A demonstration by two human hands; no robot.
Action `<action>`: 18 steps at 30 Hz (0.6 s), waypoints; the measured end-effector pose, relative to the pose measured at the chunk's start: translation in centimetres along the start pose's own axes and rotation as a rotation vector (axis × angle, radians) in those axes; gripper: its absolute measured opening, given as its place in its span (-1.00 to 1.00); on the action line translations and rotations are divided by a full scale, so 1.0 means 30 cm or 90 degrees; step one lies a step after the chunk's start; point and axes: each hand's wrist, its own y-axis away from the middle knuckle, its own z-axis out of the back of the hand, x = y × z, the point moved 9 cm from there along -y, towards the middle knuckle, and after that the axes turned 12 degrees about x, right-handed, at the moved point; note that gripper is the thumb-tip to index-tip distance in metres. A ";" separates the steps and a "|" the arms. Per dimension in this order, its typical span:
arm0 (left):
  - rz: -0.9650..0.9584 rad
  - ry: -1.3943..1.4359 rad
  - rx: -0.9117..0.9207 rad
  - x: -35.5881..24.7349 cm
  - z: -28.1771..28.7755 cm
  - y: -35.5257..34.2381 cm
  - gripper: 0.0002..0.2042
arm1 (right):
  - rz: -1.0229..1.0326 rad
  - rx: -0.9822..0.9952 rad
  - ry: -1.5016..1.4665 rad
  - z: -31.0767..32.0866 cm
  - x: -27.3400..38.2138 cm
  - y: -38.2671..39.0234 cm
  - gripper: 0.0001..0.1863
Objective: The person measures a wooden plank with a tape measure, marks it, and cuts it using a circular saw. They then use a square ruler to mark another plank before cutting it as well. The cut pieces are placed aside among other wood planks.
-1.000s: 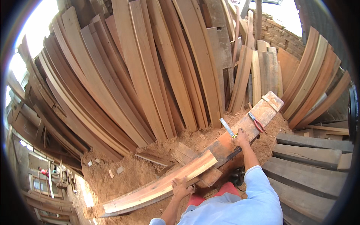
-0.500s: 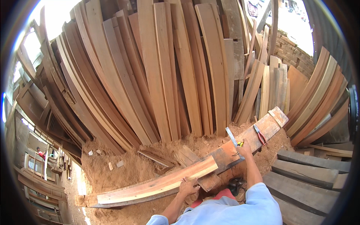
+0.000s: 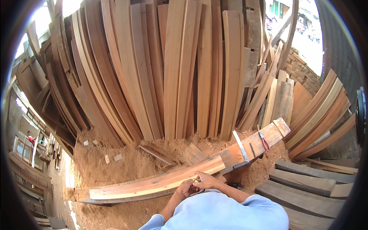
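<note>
My left hand (image 3: 186, 188) and my right hand (image 3: 206, 180) meet close to my body, at the near edge of a light wooden board (image 3: 153, 178). Between their fingers is a small yellow and black tape measure (image 3: 197, 181), mostly covered. Both hands are closed about it. The board lies lengthwise on a long, worn plank bench (image 3: 230, 154). Farther right on that bench rest a try square (image 3: 240, 147), a thin dark stick like a pencil (image 3: 252, 149) and pliers with red handles (image 3: 264, 142).
Many tall planks (image 3: 176, 76) lean upright along the far side. Sawdust (image 3: 126, 153) covers the ground, with a loose offcut (image 3: 157, 154) lying in it. Dark thick beams (image 3: 303, 179) are stacked at the right. A person (image 3: 30, 136) is far off at the left.
My right hand has come back from the try square with the tape measure, leftward toward my body. My left hand has moved off the board's top to meet it. The view has shifted slightly.
</note>
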 end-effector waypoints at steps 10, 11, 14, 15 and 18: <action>-0.409 0.170 -0.234 -0.330 0.653 0.587 -0.88 | 0.014 0.224 0.115 0.069 -0.168 -0.052 -0.36; -0.430 0.191 -0.319 -0.349 0.798 0.728 -0.89 | -0.038 0.245 0.117 0.097 -0.226 -0.049 -0.38; -0.460 0.210 -0.452 -0.340 0.891 0.922 -0.92 | -0.045 0.275 0.184 0.138 -0.159 -0.045 -0.43; -0.464 0.215 -0.478 -0.342 0.869 0.953 -0.92 | -0.049 0.247 0.200 0.139 -0.156 -0.044 -0.44; -0.398 0.062 -0.404 -0.335 0.698 0.783 -0.85 | -0.021 0.230 0.230 0.037 -0.068 -0.162 -0.45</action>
